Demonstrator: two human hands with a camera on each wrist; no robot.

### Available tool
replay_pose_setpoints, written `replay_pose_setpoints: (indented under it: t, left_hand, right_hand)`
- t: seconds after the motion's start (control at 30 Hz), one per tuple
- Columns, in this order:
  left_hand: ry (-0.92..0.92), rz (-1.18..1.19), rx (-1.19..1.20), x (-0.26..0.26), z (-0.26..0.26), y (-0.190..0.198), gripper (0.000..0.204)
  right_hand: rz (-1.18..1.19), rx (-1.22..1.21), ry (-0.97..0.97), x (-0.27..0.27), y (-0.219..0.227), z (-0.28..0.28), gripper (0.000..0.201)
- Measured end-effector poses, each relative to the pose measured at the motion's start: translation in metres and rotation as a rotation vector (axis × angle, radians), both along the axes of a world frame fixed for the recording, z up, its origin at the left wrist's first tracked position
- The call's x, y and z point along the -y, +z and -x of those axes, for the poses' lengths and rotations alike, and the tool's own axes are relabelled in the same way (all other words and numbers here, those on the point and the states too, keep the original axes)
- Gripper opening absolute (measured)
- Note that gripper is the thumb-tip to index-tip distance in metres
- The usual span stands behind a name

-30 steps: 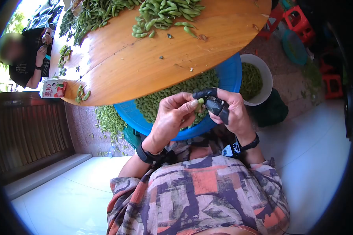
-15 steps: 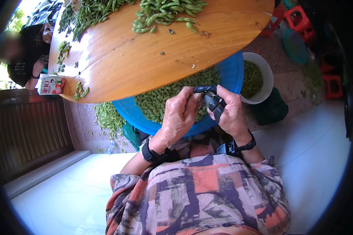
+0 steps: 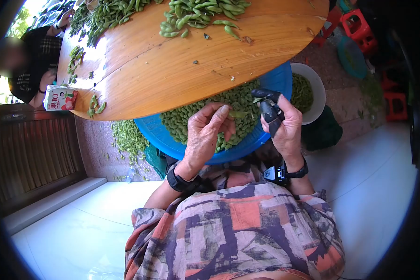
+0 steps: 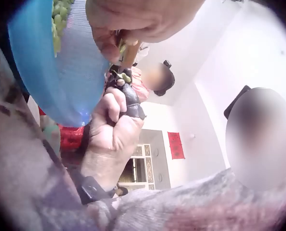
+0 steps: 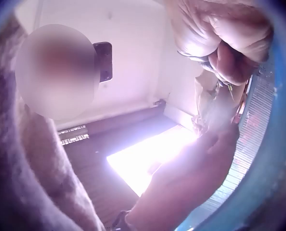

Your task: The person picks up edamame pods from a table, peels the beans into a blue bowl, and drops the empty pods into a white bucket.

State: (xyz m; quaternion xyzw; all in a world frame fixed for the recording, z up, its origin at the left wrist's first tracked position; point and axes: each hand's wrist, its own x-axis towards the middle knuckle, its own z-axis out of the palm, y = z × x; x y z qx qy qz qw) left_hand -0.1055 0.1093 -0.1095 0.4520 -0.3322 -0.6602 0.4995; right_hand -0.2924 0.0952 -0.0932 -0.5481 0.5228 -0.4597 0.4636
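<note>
Over the blue basin (image 3: 147, 135), my left hand (image 3: 203, 128) pinches a green soybean pod (image 3: 238, 114) between thumb and fingers, the pod pointing toward the right hand. My right hand (image 3: 284, 123) has black wrapping (image 3: 271, 114) on its thumb and index finger. Its fingertips pinch a small green piece (image 3: 256, 99), whose exact kind I cannot tell. A gap separates the two hands in the head view. Below them, shelled green beans (image 3: 186, 123) fill the basin. In the left wrist view the right hand (image 4: 111, 120) shows curled fingers beneath the left hand (image 4: 143, 17).
A wooden table (image 3: 172, 70) overhangs the basin's far side, with heaps of pods (image 3: 203, 14) on it. A drink carton (image 3: 60, 99) stands at its left edge. To the right are a white bucket (image 3: 319, 93) of green pods and red stools (image 3: 357, 25). Another person's arm (image 3: 44, 81) is at far left.
My hands were together at one pod; now they are apart, the right hand having moved right. A fresh-looking pod now sticks out of the left fingers.
</note>
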Motion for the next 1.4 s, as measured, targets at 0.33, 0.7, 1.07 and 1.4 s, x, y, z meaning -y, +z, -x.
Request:
replay_pose_setpoints:
  t: [0.33, 0.7, 1.07, 1.4]
  left_hand:
    - [0.000, -0.040, 0.182, -0.003, 0.009, 0.013, 0.021]
    - [-0.055, 0.033, 0.269, -0.006, 0.005, 0.010, 0.016]
    - [-0.140, -0.033, 0.073, -0.003, -0.008, 0.000, 0.016]
    - [-0.170, -0.122, -0.146, -0.003, -0.012, 0.004, 0.016]
  right_hand:
    - [0.269, -0.316, 0.164, -0.003, 0.004, -0.018, 0.027]
    - [-0.153, -0.006, 0.224, 0.000, 0.007, -0.009, 0.019]
    - [0.208, -0.340, 0.252, 0.000, 0.002, -0.017, 0.012]
    - [-0.121, 0.088, 0.270, 0.005, 0.006, -0.009, 0.013]
